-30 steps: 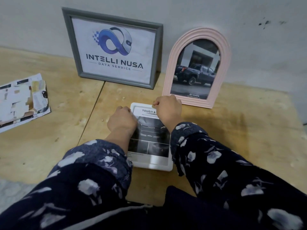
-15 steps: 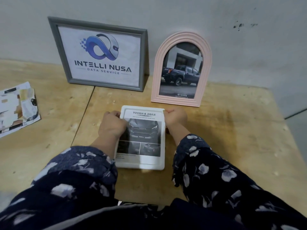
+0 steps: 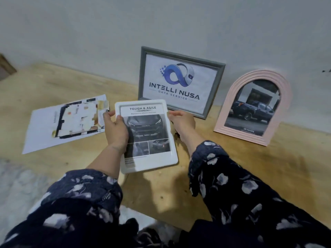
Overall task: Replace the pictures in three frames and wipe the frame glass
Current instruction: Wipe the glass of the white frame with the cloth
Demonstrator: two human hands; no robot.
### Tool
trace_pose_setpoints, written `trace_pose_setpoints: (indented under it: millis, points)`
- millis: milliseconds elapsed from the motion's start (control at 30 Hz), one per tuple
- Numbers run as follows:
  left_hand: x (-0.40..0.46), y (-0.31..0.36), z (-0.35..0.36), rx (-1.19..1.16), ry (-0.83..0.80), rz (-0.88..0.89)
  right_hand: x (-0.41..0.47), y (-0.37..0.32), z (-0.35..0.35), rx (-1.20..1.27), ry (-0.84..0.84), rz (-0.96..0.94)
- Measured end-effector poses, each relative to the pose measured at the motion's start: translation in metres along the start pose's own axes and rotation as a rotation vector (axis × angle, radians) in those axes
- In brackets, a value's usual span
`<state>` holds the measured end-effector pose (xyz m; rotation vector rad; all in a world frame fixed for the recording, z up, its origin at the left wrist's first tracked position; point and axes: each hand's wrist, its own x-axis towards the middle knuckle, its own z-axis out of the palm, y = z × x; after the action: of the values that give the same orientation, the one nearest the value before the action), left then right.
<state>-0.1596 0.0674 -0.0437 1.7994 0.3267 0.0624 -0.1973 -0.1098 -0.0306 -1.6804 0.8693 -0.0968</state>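
Observation:
A white rectangular frame (image 3: 146, 136) with a "Tough & Agile" car picture is lifted off the wooden table, tilted toward me. My left hand (image 3: 115, 130) grips its left edge, thumb on the glass. My right hand (image 3: 182, 122) holds its right edge from behind. A grey frame (image 3: 180, 81) with an "Intelli Nusa" logo leans upright against the wall behind. To the right of it stands a pink arched frame (image 3: 252, 108) showing a dark pickup truck.
Loose printed sheets (image 3: 68, 120) lie flat on the wooden table (image 3: 286, 167) to the left of the white frame. The grey wall runs along the table's far edge. A pale marbled surface (image 3: 16, 187) shows at the lower left.
The white frame lay flat on the table with both hands at its top; now both hands have it raised and tilted. My view has swung left, so the frames appear further right.

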Motion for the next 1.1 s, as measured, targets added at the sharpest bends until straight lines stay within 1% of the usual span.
trace_pose_setpoints:
  millis: [67, 133, 200, 233, 333, 400, 467, 533, 600, 633, 700, 800, 933, 1000, 1100]
  points:
    - [0.022, 0.004, -0.03, -0.019, 0.087, -0.016, -0.01, -0.001, 0.031, -0.05, -0.087, -0.002]
    - [0.053, 0.009, -0.067, -0.031, 0.163, -0.006, -0.02, -0.003, 0.066, -0.101, -0.217, 0.0]
    - [0.082, 0.017, -0.097, -0.018, 0.2, 0.024, -0.023, -0.006, 0.092, -0.147, -0.303, -0.007]
    - [0.1, 0.022, -0.114, -0.015, 0.21, 0.042, -0.022, -0.012, 0.11, -0.186, -0.288, -0.035]
    - [0.14, 0.029, -0.146, -0.009, 0.232, 0.073, -0.009, -0.03, 0.148, -0.257, -0.091, -0.175]
    - [0.157, 0.026, -0.16, 0.005, 0.222, 0.089, 0.004, -0.038, 0.17, -0.3, -0.043, -0.263]
    - [0.176, 0.018, -0.176, 0.006, 0.21, 0.086, 0.02, -0.038, 0.198, -0.531, -0.11, -0.334]
    - [0.181, 0.013, -0.178, -0.015, 0.177, 0.066, 0.024, -0.028, 0.201, -0.835, -0.215, -0.36]
    - [0.187, 0.012, -0.181, -0.035, 0.164, 0.047, 0.021, -0.021, 0.204, -0.968, -0.278, -0.358]
    - [0.189, 0.012, -0.181, -0.034, 0.158, 0.044, 0.021, -0.02, 0.203, -0.963, -0.29, -0.343]
    - [0.191, 0.011, -0.175, -0.037, 0.124, 0.032, 0.022, -0.02, 0.2, -0.842, -0.279, -0.302]
    - [0.185, 0.014, -0.15, -0.048, 0.036, 0.011, 0.015, -0.035, 0.186, -0.442, -0.148, -0.231]
    - [0.155, 0.027, -0.096, -0.037, -0.136, -0.002, -0.004, -0.056, 0.147, 0.066, -0.164, -0.037]
    - [0.135, 0.036, -0.069, -0.058, -0.23, 0.013, -0.008, -0.057, 0.123, 0.154, -0.134, -0.018]
    - [0.101, 0.047, -0.026, -0.044, -0.36, 0.033, -0.01, -0.042, 0.074, 0.215, 0.009, -0.004]
